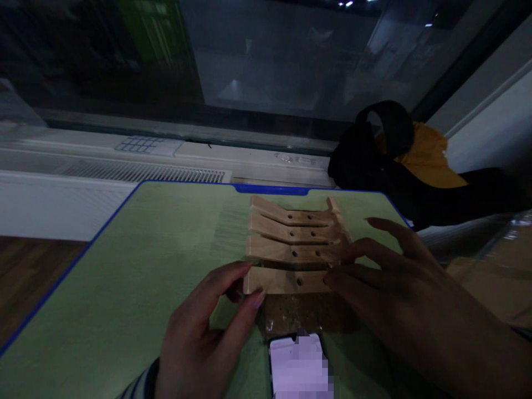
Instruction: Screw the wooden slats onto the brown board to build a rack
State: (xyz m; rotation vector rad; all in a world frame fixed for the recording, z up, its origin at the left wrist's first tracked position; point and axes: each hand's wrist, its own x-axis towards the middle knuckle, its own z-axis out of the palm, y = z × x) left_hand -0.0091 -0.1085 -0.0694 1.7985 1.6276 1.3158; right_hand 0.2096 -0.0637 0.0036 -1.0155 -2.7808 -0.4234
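Note:
Several pale wooden pieces, each bent and drilled with two round holes, lie in a row one behind another on a brown, tape-covered block (297, 313). My left hand (208, 327) pinches the left end of the nearest wooden piece (276, 281) between thumb and fingers. At that piece's right end, my right hand (386, 288) has its thumb and index finger closed on the wood, partly covering one hole. Its other fingers are raised. Behind it, an upright wooden strip (333, 208) shows at the right ends of the farther pieces.
A phone (297, 366) with a lit screen lies in front of the block. The green table (137, 288) has a blue rim. Beyond are a radiator (166, 173), a window sill (253, 160) and a black and orange bag or garment (390, 155).

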